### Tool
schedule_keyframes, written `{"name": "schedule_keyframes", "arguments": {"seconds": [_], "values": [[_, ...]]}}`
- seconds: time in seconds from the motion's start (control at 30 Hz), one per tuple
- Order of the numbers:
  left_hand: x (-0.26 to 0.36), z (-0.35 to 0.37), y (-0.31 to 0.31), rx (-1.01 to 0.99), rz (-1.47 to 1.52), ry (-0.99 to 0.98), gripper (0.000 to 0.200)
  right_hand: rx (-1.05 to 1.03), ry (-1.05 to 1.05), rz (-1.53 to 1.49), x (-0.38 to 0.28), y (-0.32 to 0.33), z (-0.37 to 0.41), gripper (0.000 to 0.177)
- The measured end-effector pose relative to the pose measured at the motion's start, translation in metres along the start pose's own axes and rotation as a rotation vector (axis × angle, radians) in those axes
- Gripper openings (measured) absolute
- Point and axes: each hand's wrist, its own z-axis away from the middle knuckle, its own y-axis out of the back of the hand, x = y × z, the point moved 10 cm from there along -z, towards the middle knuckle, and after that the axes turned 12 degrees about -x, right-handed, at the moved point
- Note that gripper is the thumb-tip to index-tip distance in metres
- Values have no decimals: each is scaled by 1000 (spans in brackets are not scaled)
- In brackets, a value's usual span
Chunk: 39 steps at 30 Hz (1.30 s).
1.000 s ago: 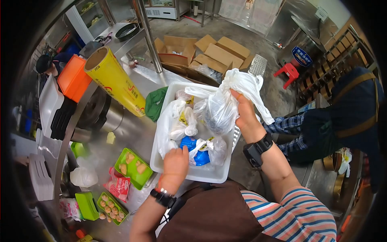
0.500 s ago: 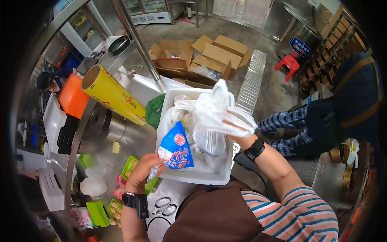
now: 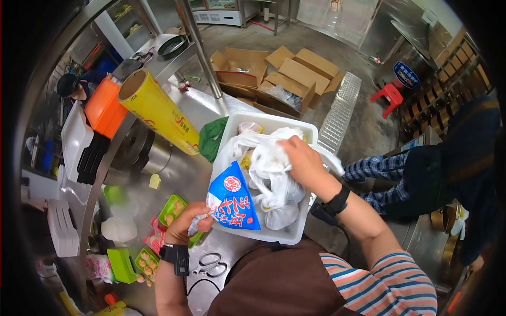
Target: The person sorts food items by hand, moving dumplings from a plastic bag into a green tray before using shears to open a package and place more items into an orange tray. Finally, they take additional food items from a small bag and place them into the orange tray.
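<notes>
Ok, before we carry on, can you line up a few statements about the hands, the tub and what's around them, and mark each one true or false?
1. The left hand holds the blue packet. True.
2. The right hand is on the scissors. False: it is at a white plastic bag in the tub.
3. The scissors lie on the metal table, outside the tub. True.
4. The yellow roll lies inside the tub. False: the yellow roll is outside it, near the green bag.
5. The red stool stands on the floor. True.
</notes>
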Motion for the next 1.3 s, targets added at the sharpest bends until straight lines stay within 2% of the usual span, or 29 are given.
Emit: {"name": "schedule_keyframes", "arguments": {"seconds": [0.03, 0.1, 0.13, 0.17, 0.23, 0.27, 0.33, 0.37, 0.4, 0.43, 0.47, 0.57, 0.63, 0.7, 0.73, 0.77, 0.83, 0.87, 0.9, 0.97, 1.0, 1.03, 1.1, 1.13, 1.17, 1.23, 1.27, 1.3], "values": [[-2, 1, 0, 7, -2, 0, 19, 1, 4, -6, 3, -8, 0, 25], [0, 0, -2, 9, 42, -62, 19, -215, 88, 284, -8, -48, -4, 18], [-1, 2, -2, 33, 47, -106, 22, -210, 114, 251, -9, -55, -6, 11], [-7, 4, -4, 36, 40, -101, 22, -204, 111, 244, -11, -60, -10, 11], [-3, 5, -12, -7, 116, -245, 25, -262, 69, 252, -8, -68, -21, 12], [-5, 4, -18, -31, 184, -249, 28, -253, 72, 260, -5, -66, -21, 12], [-5, 6, -23, 14, 164, -286, 29, -454, 112, 165, -1, -84, -13, 30], [-5, 10, -21, 65, 152, -313, 30, -456, 121, 167, -8, -73, -7, 30], [-11, 10, -18, -13, 151, -310, 31, -389, 127, 198, -22, -42, 1, 42], [-13, 11, -19, -5, 159, -316, 31, -323, 130, 228, -36, -15, 6, 53], [-12, 12, -22, -3, 148, -321, 31, -419, 170, 116, -50, -9, 9, 55], [-9, 10, -32, 10, 155, -349, 30, -507, 280, 150, -46, -88, 28, 48], [-9, 9, -35, 29, 178, -377, 29, -497, 306, 167, -52, -89, 24, 46], [-7, 11, -43, -53, 284, -434, 27, -576, 320, 154, -60, -90, 23, 47], [-6, 11, -46, -59, 271, -427, 27, -688, 240, 148, -52, -91, 22, 51], [-3, 12, -50, -71, 301, -460, 26, -678, 234, 146, -58, -77, 21, 51], [-3, 12, -51, -78, 346, -495, 26, -303, 194, 338, -68, -21, 12, 55], [-5, 13, -50, -83, 360, -511, 26, -180, 222, 321, -80, 4, 11, 57], [-6, 15, -49, -89, 372, -527, 25, -187, 223, 321, -78, -3, 10, 57], [-9, 15, -46, -79, 393, -513, 25, -137, 399, 196, -78, -29, 12, 55], [-11, 15, -45, -72, 411, -499, 25, -392, 346, 177, -58, -82, 13, 54], [-11, 15, -45, -73, 409, -502, 25, -389, 348, 180, -58, -82, 10, 54], [-13, 16, -38, -23, 409, -489, 26, -871, 300, 50, -59, -112, 8, 57], [-15, 22, -39, -11, 417, -487, 26, -791, 327, -3, -66, -88, 6, 67], [-10, 25, -39, -1, 346, -463, 28, -799, 331, 1, -74, -71, 8, 67], [-2, 30, -33, 10, 290, -465, 30, -308, 451, -149, -94, 5, -6, 76], [-3, 33, -32, -20, 190, -399, 31, -321, 459, -140, -103, 9, -5, 76], [-5, 33, -35, -51, 88, -330, 32, -434, 363, -623, -104, 4, -6, 78]]}}
